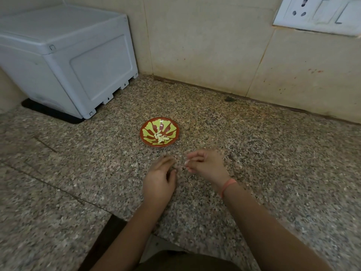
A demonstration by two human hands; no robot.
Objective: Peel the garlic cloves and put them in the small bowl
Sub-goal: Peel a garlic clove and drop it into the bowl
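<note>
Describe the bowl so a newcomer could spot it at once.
On the speckled counter, look right of the white box at the back left. The bowl sits there, just beyond the left hand. It is the only dish: red-brown with yellow-green leaf shapes, pale cloves at its centre.

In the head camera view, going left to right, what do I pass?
White box → bowl → right hand, pinching a clove → wall socket. The left hand lies directly in front of the bowl, so it is left out.
</note>
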